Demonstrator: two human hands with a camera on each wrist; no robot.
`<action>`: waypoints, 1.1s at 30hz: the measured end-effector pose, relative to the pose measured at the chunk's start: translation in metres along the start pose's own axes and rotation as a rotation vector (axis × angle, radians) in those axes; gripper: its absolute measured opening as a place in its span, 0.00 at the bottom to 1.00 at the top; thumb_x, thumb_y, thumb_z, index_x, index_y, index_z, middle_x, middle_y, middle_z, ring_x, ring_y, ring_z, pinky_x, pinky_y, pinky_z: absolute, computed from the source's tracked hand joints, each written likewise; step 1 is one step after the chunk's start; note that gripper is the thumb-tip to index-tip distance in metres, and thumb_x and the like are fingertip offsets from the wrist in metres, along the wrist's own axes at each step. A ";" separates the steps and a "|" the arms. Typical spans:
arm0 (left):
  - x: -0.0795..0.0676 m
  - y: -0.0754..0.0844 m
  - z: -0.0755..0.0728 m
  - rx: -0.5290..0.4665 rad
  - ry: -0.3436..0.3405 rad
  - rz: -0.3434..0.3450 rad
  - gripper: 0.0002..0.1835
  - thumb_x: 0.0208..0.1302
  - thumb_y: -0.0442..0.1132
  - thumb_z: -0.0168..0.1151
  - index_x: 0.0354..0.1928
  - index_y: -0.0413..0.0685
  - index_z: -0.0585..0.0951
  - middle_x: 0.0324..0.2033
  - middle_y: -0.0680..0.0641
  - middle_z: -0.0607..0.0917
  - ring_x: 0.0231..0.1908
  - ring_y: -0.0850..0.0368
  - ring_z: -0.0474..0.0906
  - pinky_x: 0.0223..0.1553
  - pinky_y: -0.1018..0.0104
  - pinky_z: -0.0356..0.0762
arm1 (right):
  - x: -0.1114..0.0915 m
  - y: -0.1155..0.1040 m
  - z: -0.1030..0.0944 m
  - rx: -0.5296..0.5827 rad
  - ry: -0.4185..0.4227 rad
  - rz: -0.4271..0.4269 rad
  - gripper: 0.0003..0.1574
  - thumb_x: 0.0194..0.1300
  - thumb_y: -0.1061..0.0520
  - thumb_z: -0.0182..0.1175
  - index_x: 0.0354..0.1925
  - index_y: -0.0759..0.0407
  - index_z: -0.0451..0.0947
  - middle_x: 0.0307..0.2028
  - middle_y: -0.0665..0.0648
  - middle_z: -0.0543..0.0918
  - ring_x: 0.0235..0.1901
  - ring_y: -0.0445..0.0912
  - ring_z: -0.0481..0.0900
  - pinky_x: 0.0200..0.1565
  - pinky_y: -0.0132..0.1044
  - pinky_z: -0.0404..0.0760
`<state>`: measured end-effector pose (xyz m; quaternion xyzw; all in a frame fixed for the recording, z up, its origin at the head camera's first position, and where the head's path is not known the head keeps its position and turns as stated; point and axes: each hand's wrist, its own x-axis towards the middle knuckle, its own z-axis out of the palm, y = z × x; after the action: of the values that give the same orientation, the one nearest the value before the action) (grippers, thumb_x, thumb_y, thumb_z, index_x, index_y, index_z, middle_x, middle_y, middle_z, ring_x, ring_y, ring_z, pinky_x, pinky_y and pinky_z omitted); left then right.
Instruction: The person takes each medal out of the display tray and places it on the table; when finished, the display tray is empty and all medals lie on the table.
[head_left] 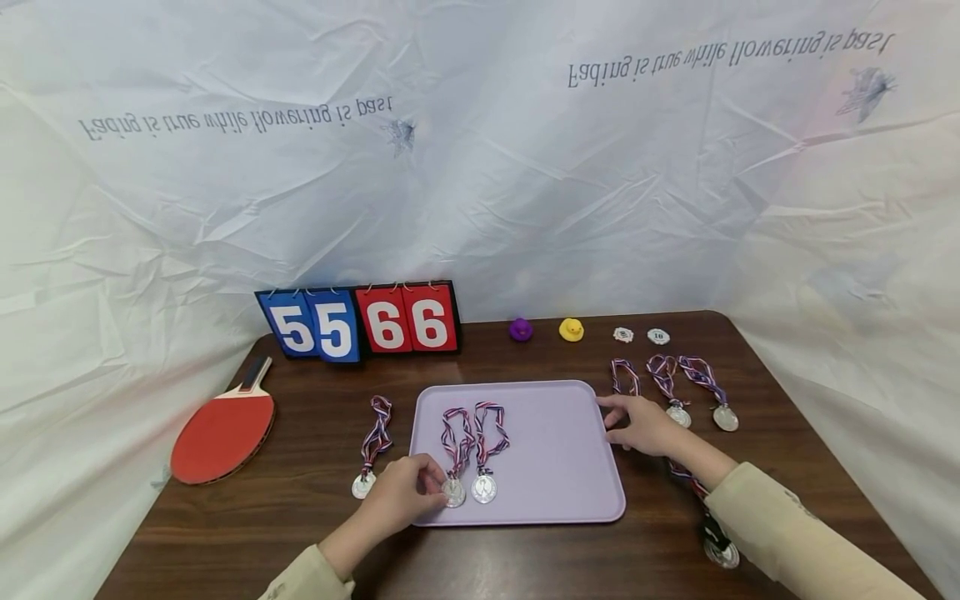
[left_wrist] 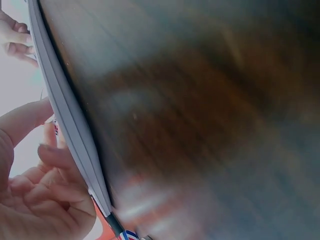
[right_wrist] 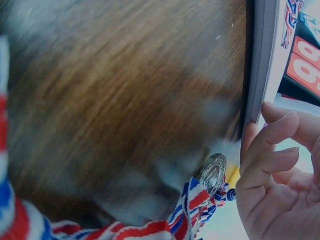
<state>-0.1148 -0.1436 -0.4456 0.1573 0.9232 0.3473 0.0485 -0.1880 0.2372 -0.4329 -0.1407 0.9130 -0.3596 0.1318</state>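
A lilac tray lies on the table with two silver medals on striped ribbons near its left side. My left hand reaches over the tray's front left corner and pinches the edge of the left medal; the right one of the pair lies beside it. In the left wrist view, the left hand is at the tray rim, its lower fingers curled. My right hand is at the tray's right edge, fingers loosely bent, fingertips touching the rim.
Another medal lies left of the tray. Several medals lie to the right, including one and one partly under the right sleeve. Behind are a scoreboard, purple duck, yellow duck and two chips. A red paddle lies left.
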 end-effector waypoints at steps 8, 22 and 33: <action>-0.002 -0.003 -0.001 -0.059 -0.039 0.037 0.07 0.45 0.35 0.68 0.28 0.47 0.80 0.17 0.59 0.75 0.19 0.68 0.69 0.22 0.72 0.67 | 0.001 0.001 0.000 0.008 0.002 -0.008 0.35 0.51 0.64 0.64 0.58 0.67 0.65 0.29 0.54 0.77 0.16 0.45 0.73 0.23 0.37 0.72; -0.003 0.000 -0.009 -0.043 -0.021 0.076 0.08 0.49 0.34 0.65 0.34 0.45 0.81 0.19 0.58 0.75 0.15 0.68 0.66 0.16 0.72 0.66 | 0.002 0.002 -0.001 0.016 -0.002 -0.012 0.35 0.51 0.65 0.63 0.58 0.67 0.65 0.29 0.55 0.77 0.17 0.46 0.73 0.23 0.37 0.72; -0.002 0.002 -0.022 -0.058 0.036 0.054 0.08 0.51 0.37 0.66 0.36 0.48 0.81 0.22 0.57 0.76 0.15 0.65 0.66 0.15 0.71 0.65 | 0.002 0.005 0.000 0.025 -0.007 -0.011 0.35 0.51 0.64 0.64 0.58 0.66 0.65 0.29 0.54 0.77 0.17 0.45 0.73 0.23 0.37 0.72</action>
<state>-0.1165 -0.1566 -0.4281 0.1744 0.9088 0.3780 0.0271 -0.1912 0.2397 -0.4361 -0.1451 0.9072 -0.3712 0.1348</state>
